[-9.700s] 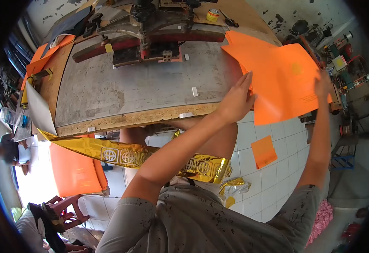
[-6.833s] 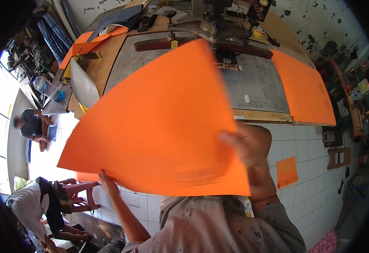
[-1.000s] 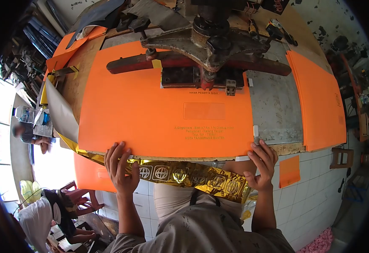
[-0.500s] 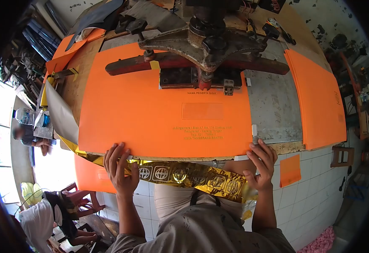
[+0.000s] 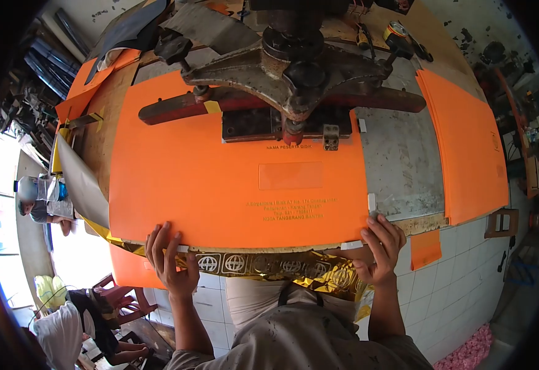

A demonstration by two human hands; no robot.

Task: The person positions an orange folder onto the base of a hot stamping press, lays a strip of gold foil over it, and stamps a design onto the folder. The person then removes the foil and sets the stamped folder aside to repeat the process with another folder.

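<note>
A large orange card sheet (image 5: 177, 179) lies flat under a dark metal press (image 5: 300, 77). It bears printed lettering, gold near the front, and a rectangular window outline. My left hand (image 5: 174, 262) rests at the sheet's front left edge, fingertips on top beside a white stop tab (image 5: 183, 249), thumb apart. At the front right corner, my right hand (image 5: 380, 250) touches the edge with bent, spread fingers, near another white tab (image 5: 351, 245). Gold foil with globe emblems (image 5: 269, 264) hangs below the table edge between both hands.
A stack of orange sheets (image 5: 467, 148) lies on the right of the grey metal bed (image 5: 402, 166). More foil (image 5: 78, 179) curls at the left table edge. Tools (image 5: 363, 37) lie behind. Other people (image 5: 90, 320) are at the left.
The view has shifted slightly, so the press and sheet appear lower. Both hands stay at the sheet's front edge.
</note>
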